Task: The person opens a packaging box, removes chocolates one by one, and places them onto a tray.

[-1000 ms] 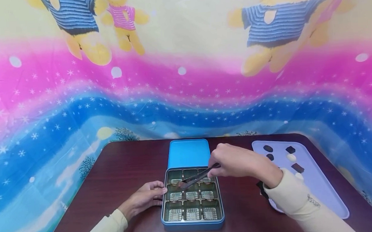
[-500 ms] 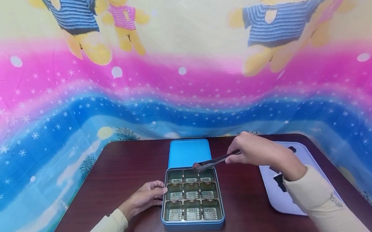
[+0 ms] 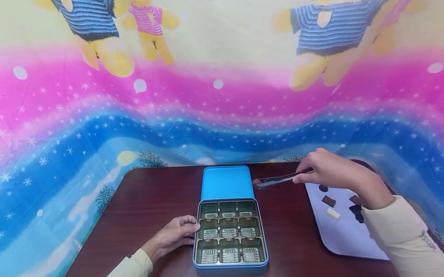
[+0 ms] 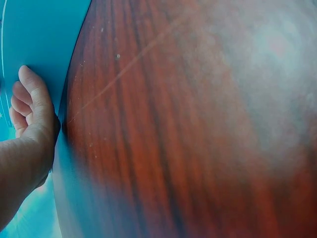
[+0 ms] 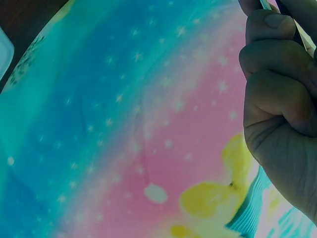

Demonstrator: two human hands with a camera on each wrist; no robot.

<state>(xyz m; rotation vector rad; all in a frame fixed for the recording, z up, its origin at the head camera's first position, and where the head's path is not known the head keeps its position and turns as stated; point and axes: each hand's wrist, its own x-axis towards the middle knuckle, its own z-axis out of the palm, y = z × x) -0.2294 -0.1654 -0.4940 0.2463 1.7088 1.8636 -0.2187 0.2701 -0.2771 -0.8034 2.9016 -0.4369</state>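
My right hand (image 3: 327, 166), also large in the right wrist view, pinches metal tongs (image 3: 280, 179) above the table, right of the blue lid. The tongs point left and their tips look brownish. A blue tin (image 3: 231, 268) with a gold insert of several square compartments stands in the middle of the table. My left hand (image 3: 176, 235) rests along the tin's left side, thumb and forefinger at the rim. In the left wrist view, the left hand (image 4: 32, 106) lies against the tin's blue wall (image 4: 49, 29).
The blue lid (image 3: 226, 183) lies directly behind the tin. A pale lilac tray (image 3: 340, 241) on the right carries several dark, brown and white pieces, some behind my right arm. The dark wooden table (image 3: 142, 201) meets a printed cloth at its back edge.
My right hand has carried the tongs from over the tin to the right and back, toward the tray. The left hand and the tin have stayed in place.
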